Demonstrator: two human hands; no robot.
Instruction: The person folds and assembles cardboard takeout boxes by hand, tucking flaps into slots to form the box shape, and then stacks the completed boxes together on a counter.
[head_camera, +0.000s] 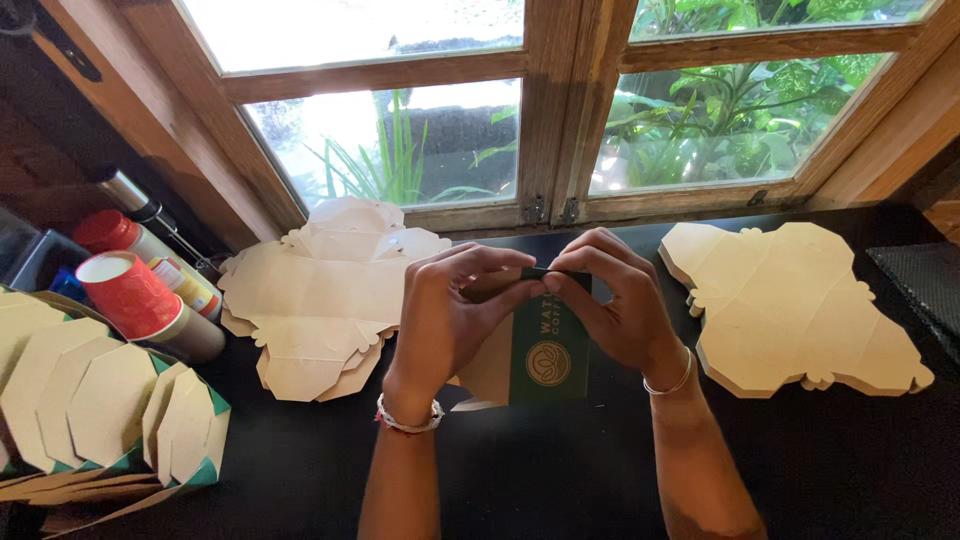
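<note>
A partly folded cardboard box (535, 350), green outside and tan inside, stands at the middle of the black surface (560, 470) below the window. The left hand (450, 315) and right hand (615, 300) both pinch its top edge, fingers closed on the cardboard, thumbs meeting at the fold. To the left lies a stack of flat tan box blanks (320, 300); a second stack of blanks (790, 305) lies well to the right. At the far left, folded boxes (110, 410) stand in a row, with a red-capped bottle (150, 300) just behind them.
</note>
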